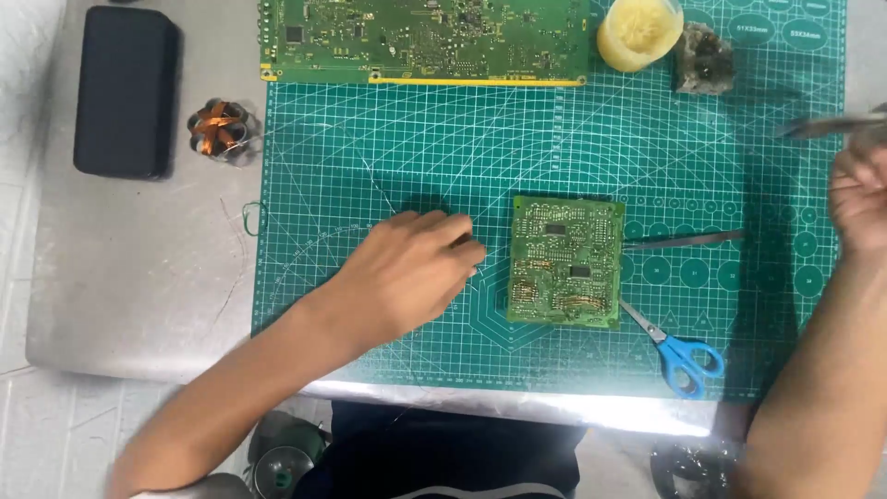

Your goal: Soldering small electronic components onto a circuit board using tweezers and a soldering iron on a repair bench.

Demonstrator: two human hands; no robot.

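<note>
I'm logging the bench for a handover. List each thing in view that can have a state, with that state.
small circuit board: flat on the cutting mat, solder side up
large circuit board: flat at the mat's top edge
blue-handled scissors: lying beside the small board; blades mostly hidden
yellow jar: open, no lid
left hand: curled, resting on the mat
right hand: raised, gripping a blurred metal tool

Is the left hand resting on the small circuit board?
No, the left hand lies on the green mat, just left of the small circuit board, not on it.
</note>
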